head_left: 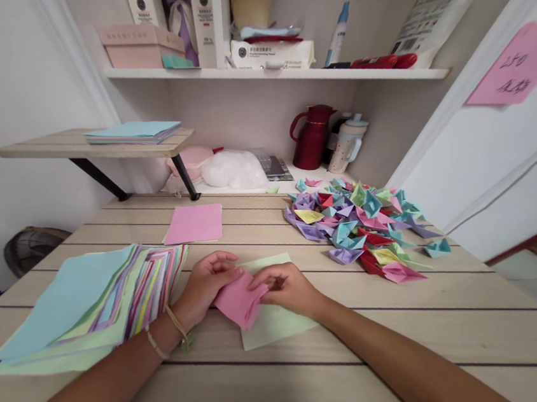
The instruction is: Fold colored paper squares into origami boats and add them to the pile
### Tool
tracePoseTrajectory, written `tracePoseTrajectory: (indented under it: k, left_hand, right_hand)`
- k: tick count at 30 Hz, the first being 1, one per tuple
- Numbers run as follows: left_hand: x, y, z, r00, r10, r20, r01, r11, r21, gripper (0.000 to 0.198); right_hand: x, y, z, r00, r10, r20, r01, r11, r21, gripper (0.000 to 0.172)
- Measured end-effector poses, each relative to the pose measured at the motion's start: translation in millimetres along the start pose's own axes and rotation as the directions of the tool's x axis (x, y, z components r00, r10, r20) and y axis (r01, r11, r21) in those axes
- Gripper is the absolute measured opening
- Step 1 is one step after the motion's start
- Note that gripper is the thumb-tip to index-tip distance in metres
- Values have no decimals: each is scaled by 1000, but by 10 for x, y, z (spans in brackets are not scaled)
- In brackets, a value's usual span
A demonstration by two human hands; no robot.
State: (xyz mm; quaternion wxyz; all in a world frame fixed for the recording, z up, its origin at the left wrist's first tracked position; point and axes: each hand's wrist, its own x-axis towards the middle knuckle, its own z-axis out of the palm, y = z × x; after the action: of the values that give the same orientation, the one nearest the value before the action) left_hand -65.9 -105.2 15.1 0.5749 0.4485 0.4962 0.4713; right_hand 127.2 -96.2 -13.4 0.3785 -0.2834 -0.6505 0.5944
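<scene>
A pink folded paper [239,301] is held between both hands over the slatted wooden table. My left hand [209,279] is closed on its upper left edge, thumb on top. On the right side, my right hand [284,287] pinches the same paper between thumb and fingers. The paper has several folded layers at its lower right edge. Beneath it lies a light green paper sheet [281,324], partly covered by the hands and the pink paper.
A fanned stack of coloured paper [77,298] lies at left. Pink square sheets [195,223] sit farther back. Many folded paper boats [361,217] are heaped at right. A small raised shelf [42,145] bears more paper [134,132]. A red jug [312,137] stands at the back.
</scene>
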Motion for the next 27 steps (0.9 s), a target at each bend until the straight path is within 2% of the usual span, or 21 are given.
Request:
tracePoseTrajectory:
  k: [5, 8, 10, 13, 16, 19, 21, 24, 27]
  left_hand:
    - [-15, -13, 2, 999, 52, -12, -53, 999, -8, 37]
    - [-31, -21, 1, 988, 116, 102, -109, 992, -68, 43]
    - [-38, -28, 9, 970, 151, 191, -140, 988, -69, 47]
    - [-30, -39, 22, 967, 179, 183, -188, 981, 36, 33]
    - [-10, -37, 22, 976, 205, 72, -215, 959, 187, 20]
    - [-2, -25, 16, 973, 231, 10, -228, 955, 191, 20]
    - [-1, -21, 13, 970, 242, -1, -240, 962, 132, 18]
    - [0, -32, 13, 969, 248, 2, -246, 962, 120, 16]
    - [2, -59, 23, 973, 223, 62, -229, 964, 133, 23]
  right_hand:
    - [26, -42, -2, 984, -52, -170, 65, 995, 75, 13]
    - [47, -80, -3, 953, -76, -295, 104, 991, 82, 14]
    - [62, -84, -9, 921, -52, -385, 87, 993, 75, 18]
    - [82, -63, -24, 885, -16, -465, 67, 993, 93, 23]
    - [95, -34, -35, 892, -15, -452, 86, 987, 138, 23]
    - [94, -17, -39, 907, -27, -420, 104, 981, 161, 24]
    - [83, -15, -39, 905, -59, -421, 130, 981, 141, 20]
    - [60, -21, -35, 910, -106, -400, 119, 993, 6, 14]
    - [47, -28, -31, 933, -119, -341, 78, 988, -134, 19]
